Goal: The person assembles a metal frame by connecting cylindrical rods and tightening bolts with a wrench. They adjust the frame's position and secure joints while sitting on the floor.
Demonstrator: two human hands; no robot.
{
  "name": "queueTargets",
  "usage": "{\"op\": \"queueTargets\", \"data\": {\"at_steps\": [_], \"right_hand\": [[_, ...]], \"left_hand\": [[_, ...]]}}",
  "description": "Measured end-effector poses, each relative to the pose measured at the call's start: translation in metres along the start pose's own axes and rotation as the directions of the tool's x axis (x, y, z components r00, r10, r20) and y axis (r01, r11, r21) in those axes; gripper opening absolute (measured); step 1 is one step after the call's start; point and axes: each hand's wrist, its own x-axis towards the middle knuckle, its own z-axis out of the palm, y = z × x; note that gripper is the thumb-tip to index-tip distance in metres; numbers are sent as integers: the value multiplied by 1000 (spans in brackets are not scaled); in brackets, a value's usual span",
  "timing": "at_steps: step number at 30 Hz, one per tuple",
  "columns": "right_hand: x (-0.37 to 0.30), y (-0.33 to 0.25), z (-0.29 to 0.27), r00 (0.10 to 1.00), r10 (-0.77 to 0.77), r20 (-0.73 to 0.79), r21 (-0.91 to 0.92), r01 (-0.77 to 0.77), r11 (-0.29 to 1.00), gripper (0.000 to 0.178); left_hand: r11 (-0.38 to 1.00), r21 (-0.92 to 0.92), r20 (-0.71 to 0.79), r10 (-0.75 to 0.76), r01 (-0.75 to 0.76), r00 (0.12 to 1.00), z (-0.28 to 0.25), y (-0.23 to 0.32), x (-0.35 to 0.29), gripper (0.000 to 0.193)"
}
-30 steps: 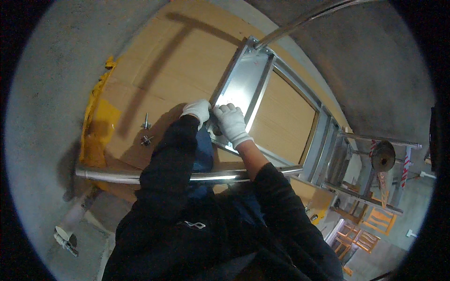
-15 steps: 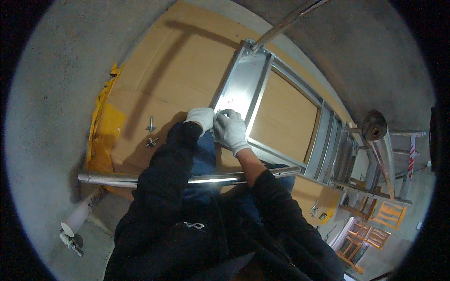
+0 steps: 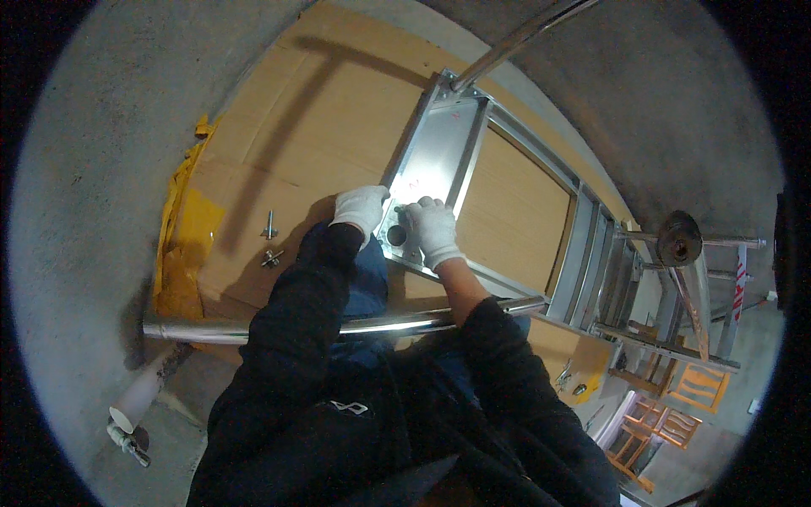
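Note:
A silver metal frame (image 3: 431,156), built like a ladder with crossbars, stretches away to the right. At its near left corner is a flat plate with a round hole (image 3: 396,236). My left hand (image 3: 361,209), in a white glove, grips the frame's outer edge beside that plate. My right hand (image 3: 434,230), gloved too, bends its fingers over the plate just right of the hole; whatever lies under the fingertips is hidden. Across my lap runs a shiny metal tube (image 3: 384,324), apart from both hands.
Cardboard (image 3: 338,118) lies under the frame. Bolts with hardware (image 3: 269,225) rest left of my left arm. A metal pole (image 3: 519,42) rises from the far corner. A pale pipe (image 3: 135,397) sits low left; wooden chairs (image 3: 703,387) stand right.
My right hand has shifted right and away from the left hand, uncovering the plate and its round hole. The left hand stays at the frame's edge.

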Motion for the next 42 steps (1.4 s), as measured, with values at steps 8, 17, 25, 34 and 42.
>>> {"op": "queueTargets", "data": {"at_steps": [8, 17, 25, 34, 42], "right_hand": [[48, -10, -14, 989, -149, 25, -206, 151, 967, 19], [33, -39, 9, 972, -233, -22, -92, 230, 969, 16], [23, -34, -11, 980, -182, 74, -52, 186, 981, 38], [-17, -24, 23, 964, 247, -96, 578, -148, 802, 28], [0, -39, 19, 845, 439, 304, 664, -519, 539, 38]], "left_hand": [[991, -101, 24, -82, 84, 996, -4, -1, 4, 34], [956, -201, -69, -232, 214, 970, -3, -10, 10, 29], [968, -220, -44, -134, 121, 990, -3, -9, 9, 24], [973, 230, 126, -37, 7, 991, -2, 4, 3, 22], [965, 254, 185, 15, -62, 983, 10, 2, 7, 26]]}}
